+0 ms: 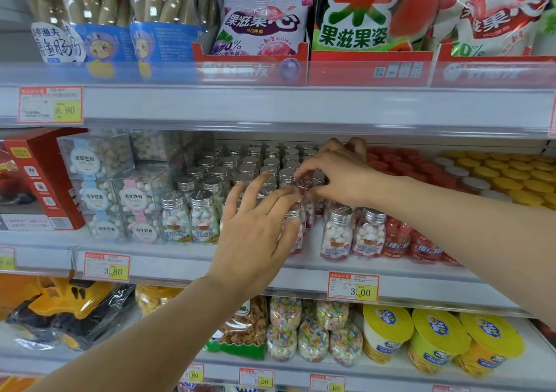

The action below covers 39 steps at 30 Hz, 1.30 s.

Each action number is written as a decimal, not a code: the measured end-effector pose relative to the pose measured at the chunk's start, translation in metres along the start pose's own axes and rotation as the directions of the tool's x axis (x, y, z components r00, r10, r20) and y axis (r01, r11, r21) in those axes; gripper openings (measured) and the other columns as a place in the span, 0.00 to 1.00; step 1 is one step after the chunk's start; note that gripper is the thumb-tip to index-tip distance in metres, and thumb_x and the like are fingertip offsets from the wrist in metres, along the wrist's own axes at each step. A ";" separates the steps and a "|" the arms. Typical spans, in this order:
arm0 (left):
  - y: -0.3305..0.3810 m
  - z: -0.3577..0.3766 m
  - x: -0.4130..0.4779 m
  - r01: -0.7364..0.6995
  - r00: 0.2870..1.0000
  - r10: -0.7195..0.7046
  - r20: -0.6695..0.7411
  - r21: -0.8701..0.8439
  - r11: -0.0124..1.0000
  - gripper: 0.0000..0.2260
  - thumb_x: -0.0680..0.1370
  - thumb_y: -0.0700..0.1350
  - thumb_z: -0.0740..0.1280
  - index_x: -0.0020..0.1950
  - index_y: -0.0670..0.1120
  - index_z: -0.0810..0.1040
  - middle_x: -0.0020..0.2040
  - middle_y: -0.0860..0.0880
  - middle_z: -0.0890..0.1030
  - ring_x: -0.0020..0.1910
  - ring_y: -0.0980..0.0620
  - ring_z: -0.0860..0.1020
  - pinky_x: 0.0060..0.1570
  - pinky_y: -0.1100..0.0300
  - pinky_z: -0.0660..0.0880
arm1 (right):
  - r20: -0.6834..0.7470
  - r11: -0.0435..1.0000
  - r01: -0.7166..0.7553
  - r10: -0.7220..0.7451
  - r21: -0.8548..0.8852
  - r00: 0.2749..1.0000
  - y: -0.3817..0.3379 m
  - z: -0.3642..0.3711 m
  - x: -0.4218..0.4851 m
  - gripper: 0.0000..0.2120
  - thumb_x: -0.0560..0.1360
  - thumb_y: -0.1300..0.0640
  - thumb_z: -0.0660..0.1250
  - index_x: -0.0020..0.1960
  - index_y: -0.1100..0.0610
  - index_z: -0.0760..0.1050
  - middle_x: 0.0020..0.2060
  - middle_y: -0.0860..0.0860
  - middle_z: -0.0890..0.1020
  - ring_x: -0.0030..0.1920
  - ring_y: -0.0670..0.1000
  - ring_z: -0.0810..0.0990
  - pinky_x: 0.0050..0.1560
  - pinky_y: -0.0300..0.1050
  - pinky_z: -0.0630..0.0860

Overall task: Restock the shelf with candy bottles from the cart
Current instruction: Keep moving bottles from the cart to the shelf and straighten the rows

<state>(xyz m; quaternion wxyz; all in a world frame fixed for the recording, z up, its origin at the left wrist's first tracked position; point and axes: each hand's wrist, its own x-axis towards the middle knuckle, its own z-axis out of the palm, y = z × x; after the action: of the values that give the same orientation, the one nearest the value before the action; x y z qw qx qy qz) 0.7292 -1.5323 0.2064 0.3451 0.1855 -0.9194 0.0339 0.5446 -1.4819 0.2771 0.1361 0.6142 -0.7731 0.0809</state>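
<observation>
— What sits far out at nine o'clock on the middle shelf [186, 263]?
— A red box [39, 178]. Just beside it, towards the centre, are stacked clear cube boxes [102, 181] of pastel sweets.
— And the candy bottles [186, 220]?
— They stand upright with silver caps, in rows from the front lip to the back, and fill the centre of that shelf.
— The left hand [255, 235]?
— Its forearm runs down to seven o'clock. The grip is apart: the fingers are straight and spread, with their tips on the caps. The thumb lies against a front bottle [296, 221].
— The right hand [343, 178]?
— Its arm leads off to four o'clock. The grip is clamped, with thumb and forefinger pinching the silver cap of the held bottle [304, 183]. That bottle is among the rows, at one o'clock from the left fingertips. I cannot tell whether it is lifted or standing.
— Further towards three o'clock?
— Red bottles [397, 241] touch the last silver-capped ones, and yellow lids [511, 181] lie beyond them.
</observation>
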 end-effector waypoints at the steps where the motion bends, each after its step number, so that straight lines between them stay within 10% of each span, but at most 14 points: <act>1: 0.000 0.001 0.000 0.003 1.000 -0.003 -0.001 -0.001 1.000 0.19 0.81 0.53 0.49 0.67 0.52 0.72 0.65 0.56 0.75 0.74 0.48 0.60 0.73 0.50 0.48 | -0.007 1.000 0.011 -0.011 0.004 1.000 0.000 0.000 0.000 0.14 0.75 0.47 0.69 0.60 0.39 0.76 0.59 0.42 0.76 0.65 0.47 0.63 0.55 0.49 0.52; 22: 0.005 0.009 -0.006 0.034 0.999 -0.034 -0.005 0.045 0.998 0.21 0.82 0.53 0.48 0.70 0.50 0.70 0.68 0.53 0.74 0.74 0.47 0.61 0.73 0.49 0.50 | 0.030 0.984 0.058 -0.064 0.171 0.997 0.021 -0.013 -0.030 0.14 0.73 0.44 0.70 0.58 0.38 0.77 0.62 0.38 0.75 0.70 0.45 0.63 0.63 0.44 0.49; 39: 0.005 0.010 -0.008 0.042 0.999 -0.042 0.027 0.017 0.999 0.21 0.81 0.53 0.49 0.72 0.50 0.68 0.70 0.54 0.71 0.72 0.49 0.65 0.72 0.47 0.52 | 0.027 0.968 0.032 -0.040 0.250 0.999 0.018 -0.013 -0.025 0.13 0.70 0.46 0.74 0.54 0.44 0.82 0.49 0.39 0.81 0.55 0.42 0.77 0.68 0.44 0.64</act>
<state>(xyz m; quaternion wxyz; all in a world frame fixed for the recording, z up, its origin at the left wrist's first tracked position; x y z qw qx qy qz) 0.7265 -1.5269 0.1946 0.3314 0.2081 -0.9197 0.0317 0.5334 -1.4507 0.2827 0.0466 0.6418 -0.7475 0.1651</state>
